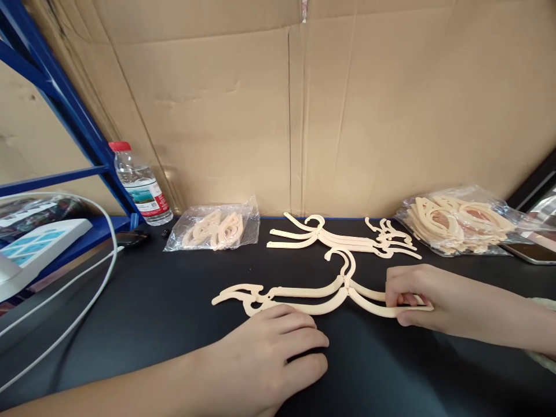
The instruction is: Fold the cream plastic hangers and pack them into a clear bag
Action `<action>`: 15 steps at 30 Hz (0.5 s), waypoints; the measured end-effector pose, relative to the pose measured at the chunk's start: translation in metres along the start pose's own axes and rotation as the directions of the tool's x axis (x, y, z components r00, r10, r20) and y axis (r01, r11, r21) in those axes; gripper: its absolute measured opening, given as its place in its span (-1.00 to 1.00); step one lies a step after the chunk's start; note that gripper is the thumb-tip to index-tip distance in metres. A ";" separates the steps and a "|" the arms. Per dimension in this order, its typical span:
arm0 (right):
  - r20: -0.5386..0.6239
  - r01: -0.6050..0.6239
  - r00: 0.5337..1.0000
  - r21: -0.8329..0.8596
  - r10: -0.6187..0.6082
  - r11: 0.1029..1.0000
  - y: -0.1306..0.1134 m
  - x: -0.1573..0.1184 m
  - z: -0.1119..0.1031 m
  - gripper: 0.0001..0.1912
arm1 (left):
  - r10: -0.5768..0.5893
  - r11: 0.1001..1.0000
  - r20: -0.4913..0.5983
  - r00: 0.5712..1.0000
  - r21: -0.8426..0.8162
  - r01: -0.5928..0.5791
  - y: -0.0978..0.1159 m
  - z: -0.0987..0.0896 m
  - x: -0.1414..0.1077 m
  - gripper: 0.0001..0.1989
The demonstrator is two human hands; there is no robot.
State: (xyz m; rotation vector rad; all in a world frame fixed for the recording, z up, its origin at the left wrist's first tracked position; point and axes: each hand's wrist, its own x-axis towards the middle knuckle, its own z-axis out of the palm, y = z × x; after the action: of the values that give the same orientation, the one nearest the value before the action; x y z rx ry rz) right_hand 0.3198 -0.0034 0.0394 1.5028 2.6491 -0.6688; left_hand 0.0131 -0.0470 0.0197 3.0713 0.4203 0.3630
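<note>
Two cream folding hangers (332,304) lie one behind the other on the black table (174,313), their hooks pointing to the back. My right hand (419,298) pinches the right arm of the front hanger, thumb in front and fingers behind. My left hand (278,350) rests on the table with fingers apart, just in front of the left arm and beside the loose curved pieces (241,294) at its end. Further back lie more hanger parts (321,234), some in a small heap (391,234) to their right.
A plastic bag of hanger parts (217,229) lies back left, near a water bottle (143,188). A fuller bag (460,220) and a phone (532,252) are back right. White cables (106,278) run along the left. Cardboard (217,104) stands behind.
</note>
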 end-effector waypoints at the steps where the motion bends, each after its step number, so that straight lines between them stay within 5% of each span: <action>1: -0.011 -0.006 1.000 -0.019 0.006 1.000 0.000 0.000 0.000 -0.91 | -0.002 1.000 -0.004 1.000 0.001 0.002 0.000 0.000 0.000 -0.70; 9: -0.052 -0.093 0.995 -0.076 0.089 0.993 0.008 0.001 0.007 -0.95 | -0.027 0.999 -0.002 1.000 0.028 0.027 0.004 0.001 -0.001 -0.67; 15: -0.132 -0.076 0.989 -0.064 0.067 0.995 0.019 0.003 0.013 -0.76 | -0.067 0.997 -0.012 0.998 0.024 0.067 0.005 0.001 -0.001 -0.64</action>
State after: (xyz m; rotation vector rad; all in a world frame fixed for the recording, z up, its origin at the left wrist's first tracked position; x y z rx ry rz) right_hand 0.3314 0.0030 0.0202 1.6683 2.6640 -0.4859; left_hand 0.0138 -0.0523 0.0192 3.0708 0.5310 0.3764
